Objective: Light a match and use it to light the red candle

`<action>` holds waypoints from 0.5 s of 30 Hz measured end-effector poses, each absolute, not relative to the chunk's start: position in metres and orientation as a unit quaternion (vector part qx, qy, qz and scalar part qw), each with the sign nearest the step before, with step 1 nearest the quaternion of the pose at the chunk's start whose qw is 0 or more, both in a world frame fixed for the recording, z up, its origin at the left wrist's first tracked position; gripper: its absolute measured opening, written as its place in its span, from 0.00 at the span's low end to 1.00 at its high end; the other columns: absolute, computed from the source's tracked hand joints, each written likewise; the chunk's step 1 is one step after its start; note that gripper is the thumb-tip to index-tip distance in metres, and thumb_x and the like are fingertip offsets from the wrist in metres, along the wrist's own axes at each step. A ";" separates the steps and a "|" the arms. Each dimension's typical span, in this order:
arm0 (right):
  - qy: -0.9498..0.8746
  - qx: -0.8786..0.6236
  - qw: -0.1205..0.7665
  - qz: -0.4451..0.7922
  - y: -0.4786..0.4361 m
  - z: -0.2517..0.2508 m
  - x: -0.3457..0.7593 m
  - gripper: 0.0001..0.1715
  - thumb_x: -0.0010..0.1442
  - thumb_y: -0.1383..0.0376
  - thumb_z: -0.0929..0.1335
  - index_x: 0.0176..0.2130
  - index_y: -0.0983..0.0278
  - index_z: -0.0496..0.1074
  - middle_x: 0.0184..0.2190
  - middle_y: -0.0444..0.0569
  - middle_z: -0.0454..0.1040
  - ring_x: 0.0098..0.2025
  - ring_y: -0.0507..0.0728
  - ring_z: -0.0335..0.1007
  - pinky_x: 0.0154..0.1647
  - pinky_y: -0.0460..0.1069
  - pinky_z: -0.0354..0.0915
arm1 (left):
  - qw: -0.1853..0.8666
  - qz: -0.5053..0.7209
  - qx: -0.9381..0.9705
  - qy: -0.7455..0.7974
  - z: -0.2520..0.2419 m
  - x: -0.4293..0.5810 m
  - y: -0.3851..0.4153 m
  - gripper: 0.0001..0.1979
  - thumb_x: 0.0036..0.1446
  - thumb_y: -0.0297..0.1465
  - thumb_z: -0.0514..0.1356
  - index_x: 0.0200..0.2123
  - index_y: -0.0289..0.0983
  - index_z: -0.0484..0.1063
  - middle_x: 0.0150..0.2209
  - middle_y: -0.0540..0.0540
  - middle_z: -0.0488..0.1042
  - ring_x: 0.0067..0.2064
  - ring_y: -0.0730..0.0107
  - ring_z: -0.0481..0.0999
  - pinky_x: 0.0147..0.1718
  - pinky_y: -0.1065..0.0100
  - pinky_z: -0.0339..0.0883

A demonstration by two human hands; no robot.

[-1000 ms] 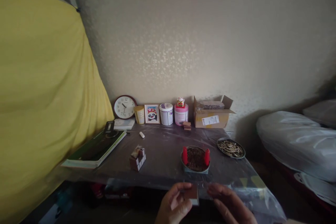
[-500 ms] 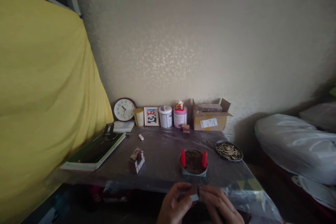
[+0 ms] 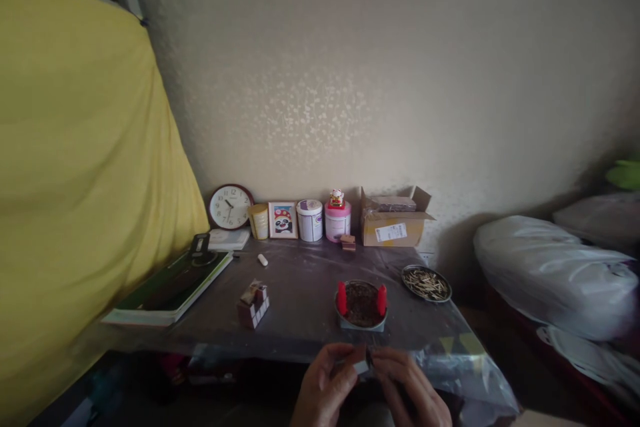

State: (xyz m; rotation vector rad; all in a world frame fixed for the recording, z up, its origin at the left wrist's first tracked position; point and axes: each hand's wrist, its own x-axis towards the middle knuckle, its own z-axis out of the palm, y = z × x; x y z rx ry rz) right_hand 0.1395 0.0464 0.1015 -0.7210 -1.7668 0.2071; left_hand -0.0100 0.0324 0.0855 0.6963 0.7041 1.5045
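Note:
At the bottom of the view, in front of the table's near edge, my left hand (image 3: 324,388) and my right hand (image 3: 406,385) meet around a small brown matchbox (image 3: 361,360). The left hand's thumb and fingers pinch the box from the left. The right hand's fingertips touch its right end. Just beyond the hands stands a round metal dish (image 3: 361,320) with two short red candles (image 3: 342,298) at its rim and dark contents inside.
A plastic-covered table (image 3: 300,293) holds a stack of matchboxes (image 3: 253,304), a plate of matchsticks (image 3: 427,283), a book (image 3: 173,287), a clock (image 3: 230,207), tins, a framed picture and a cardboard box (image 3: 395,225). Yellow cloth (image 3: 75,200) hangs left; bagged bundles (image 3: 550,273) lie right.
My right hand has closed in from the right onto the matchbox, which my left hand kept holding. The view has shifted slightly, so the table's things sit a little further left.

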 end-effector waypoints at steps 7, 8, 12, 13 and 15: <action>-0.757 -0.308 0.576 0.023 0.040 0.107 0.140 0.09 0.62 0.72 0.66 0.42 0.62 0.72 0.37 0.49 0.79 0.39 0.53 0.78 0.42 0.44 0.72 | 0.624 0.634 0.299 0.345 0.111 -0.010 0.018 0.12 0.47 0.35 0.68 0.35 0.37 0.78 0.38 0.44 0.81 0.44 0.62 0.75 0.48 0.62 0.65; -0.749 -0.315 0.582 0.020 0.038 0.108 0.139 0.09 0.62 0.72 0.65 0.41 0.62 0.72 0.36 0.48 0.79 0.39 0.53 0.78 0.41 0.44 0.72 | 0.624 0.632 0.305 0.345 0.113 -0.010 0.017 0.12 0.47 0.35 0.68 0.35 0.37 0.78 0.38 0.44 0.80 0.44 0.62 0.75 0.48 0.62 0.65; -0.731 -0.322 0.601 0.012 0.036 0.113 0.137 0.10 0.61 0.74 0.65 0.39 0.62 0.71 0.34 0.48 0.78 0.36 0.53 0.76 0.38 0.44 0.72 | 0.623 0.628 0.316 0.344 0.113 -0.009 0.017 0.11 0.49 0.35 0.66 0.36 0.37 0.77 0.38 0.44 0.80 0.44 0.62 0.75 0.48 0.62 0.64; -0.734 -0.318 0.600 0.011 0.037 0.112 0.137 0.10 0.60 0.74 0.65 0.39 0.62 0.71 0.34 0.48 0.78 0.36 0.53 0.76 0.37 0.45 0.72 | 0.622 0.628 0.316 0.344 0.113 -0.009 0.017 0.11 0.49 0.35 0.66 0.36 0.37 0.77 0.37 0.44 0.80 0.43 0.62 0.75 0.47 0.62 0.64; -0.741 -0.318 0.592 0.009 0.039 0.112 0.138 0.09 0.61 0.74 0.64 0.39 0.62 0.71 0.33 0.48 0.77 0.35 0.53 0.76 0.36 0.45 0.72 | 0.624 0.628 0.318 0.339 0.113 -0.008 0.019 0.11 0.49 0.36 0.67 0.35 0.36 0.77 0.37 0.44 0.80 0.43 0.62 0.74 0.48 0.61 0.64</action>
